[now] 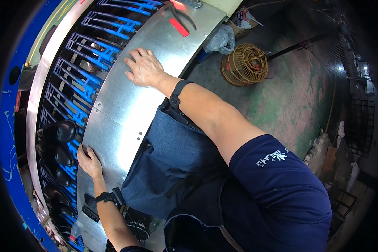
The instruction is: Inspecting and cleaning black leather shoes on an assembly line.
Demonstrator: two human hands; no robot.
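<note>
My right hand [145,68] rests on the shiny metal worktop [117,110], fingers spread and holding nothing. Nearer to me on the left, my left hand [89,162] lies at the worktop's outer edge, fingers apart, beside the conveyor. Black straps circle both wrists. A row of blue metal racks [97,50] runs along that edge. Glossy black shoes [66,131] sit among the racks, close to my left hand. At the worktop's far end lies a pair of pincers [179,24] with a red grip.
A clear bottle [79,227] and a dark phone-like object [90,206] lie near my left forearm. Right of the worktop are a plastic bag [223,39] and a round caged fan [244,65] above the worn green floor [281,109]. A blue frame [12,168] curves along the far left.
</note>
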